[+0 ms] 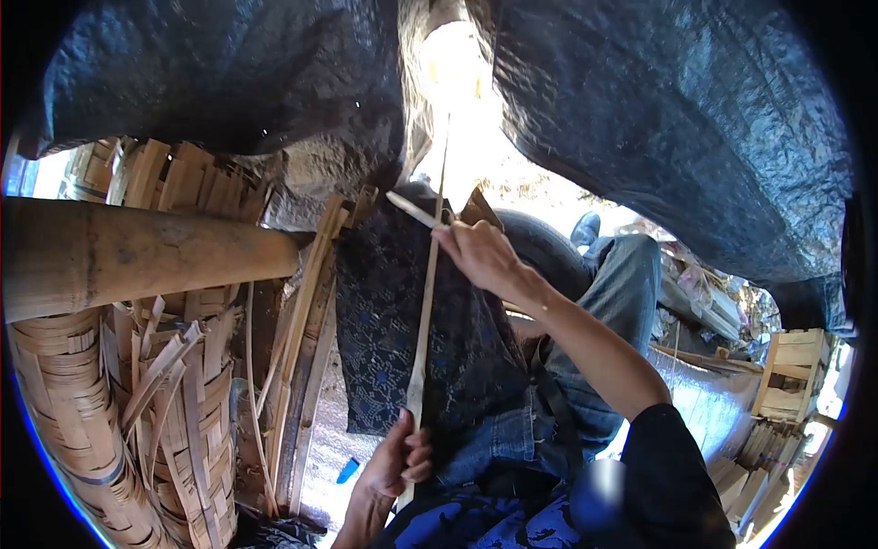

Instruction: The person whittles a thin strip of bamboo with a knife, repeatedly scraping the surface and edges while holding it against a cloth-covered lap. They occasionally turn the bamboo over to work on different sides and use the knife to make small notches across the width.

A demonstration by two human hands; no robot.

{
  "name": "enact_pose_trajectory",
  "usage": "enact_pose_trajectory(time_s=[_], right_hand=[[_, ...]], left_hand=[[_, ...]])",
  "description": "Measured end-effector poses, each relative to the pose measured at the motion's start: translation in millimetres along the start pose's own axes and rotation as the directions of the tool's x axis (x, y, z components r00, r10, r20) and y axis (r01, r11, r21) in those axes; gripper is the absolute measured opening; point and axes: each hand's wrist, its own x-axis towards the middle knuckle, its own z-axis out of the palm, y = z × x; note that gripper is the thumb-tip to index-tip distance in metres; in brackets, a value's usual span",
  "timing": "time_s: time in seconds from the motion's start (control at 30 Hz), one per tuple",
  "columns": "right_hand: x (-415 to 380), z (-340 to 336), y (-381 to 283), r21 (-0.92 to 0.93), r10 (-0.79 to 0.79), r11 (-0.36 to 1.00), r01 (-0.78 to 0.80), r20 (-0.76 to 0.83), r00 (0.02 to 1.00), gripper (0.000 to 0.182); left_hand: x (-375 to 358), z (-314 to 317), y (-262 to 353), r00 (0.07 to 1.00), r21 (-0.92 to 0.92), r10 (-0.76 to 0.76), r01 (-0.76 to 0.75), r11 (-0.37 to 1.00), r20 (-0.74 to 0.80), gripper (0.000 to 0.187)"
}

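A long, pale bamboo strip (424, 339) runs lengthwise over my lap, from near my waist toward the bright gap ahead. Near its close end my left hand (393, 465) is closed around it, thumb lying along the strip. Farther up, my right hand (480, 252) grips a knife (412, 209), whose light blade points to the left and crosses the strip. The knife's handle is hidden in the fingers. Beneath the strip, a dark patterned cloth (380, 334) covers part of my jeans (631, 274).
On the left, a thick bamboo pole (146, 252) juts in above woven bamboo baskets (64, 384) and upright bamboo slats (306, 366). Dark plastic sheeting (658, 119) hangs overhead. A small blue piece (347, 470) lies near my left wrist. A wooden crate (788, 373) stands at right.
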Motion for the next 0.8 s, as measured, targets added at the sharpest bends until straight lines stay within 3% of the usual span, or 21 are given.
enact_pose_trajectory(time_s=[0.07, 0.13, 0.2, 0.27, 0.33, 0.47, 0.5, 0.53, 0.6, 0.7, 0.8], right_hand=[[21.9, -3.4, 29.0, -0.077, -0.045, 0.996, 0.041, -0.053, 0.998, 0.051], [40.0, -5.9, 45.1, -0.045, -0.165, 0.986, 0.159, -0.214, 0.963, 0.048], [50.1, -16.3, 52.3, -0.08, -0.107, 0.993, 0.089, -0.271, 0.956, 0.051], [58.7, -26.2, 57.7, 0.045, 0.128, 0.992, -0.12, -0.303, 0.944, 0.052], [42.9, -35.7, 47.1, 0.076, 0.119, 0.992, -0.099, -0.329, 0.937, 0.049], [-30.1, -41.6, 12.5, 0.307, -0.01, 0.952, 0.011, -0.006, 1.0, 0.041], [-48.6, -39.8, 6.5, 0.31, -0.035, 0.95, 0.034, -0.002, 0.999, 0.041], [-64.2, -38.4, -0.5, 0.292, -0.04, 0.956, 0.028, 0.033, 0.999, 0.041], [-85.3, -25.3, 1.6, 0.149, -0.164, 0.975, 0.166, -0.024, 0.986, 0.043], [-92.2, -18.6, 0.4, 0.073, -0.097, 0.993, 0.098, -0.016, 0.995, 0.045], [-90.6, -9.8, 4.6, 0.04, -0.087, 0.996, 0.085, 0.031, 0.996, 0.047]], left_hand=[[-3.4, -3.7, -3.1, 0.999, -0.066, -0.024, 0.026, 0.998, 0.029, 0.048], [-0.8, -11.5, -5.0, 0.994, -0.1, -0.032, 0.043, 0.994, 0.101, 0.048], [2.9, -12.8, -3.5, 0.991, -0.094, -0.02, 0.033, 0.995, 0.129, 0.048], [8.7, -14.2, -1.1, 0.988, -0.097, -0.029, 0.044, 0.994, 0.149, 0.047], [9.8, -12.8, 2.0, 0.982, -0.112, -0.023, 0.045, 0.993, 0.186, 0.046], [12.3, 3.4, 2.2, 0.998, -0.031, 0.059, -0.058, 0.998, 0.03, 0.047], [13.0, 6.6, 1.4, 0.993, 0.021, 0.104, -0.103, 0.995, -0.052, 0.046], [13.3, 8.5, 2.0, 0.994, 0.02, 0.093, -0.091, 0.996, -0.063, 0.046], [12.7, 10.7, 2.0, 0.994, 0.122, 0.105, -0.1, 0.988, -0.041, 0.044], [12.4, 16.7, -0.4, 0.981, 0.167, 0.144, -0.122, 0.978, -0.129, 0.047], [13.7, 12.9, -1.2, 0.977, 0.193, 0.181, -0.157, 0.969, -0.111, 0.043]])
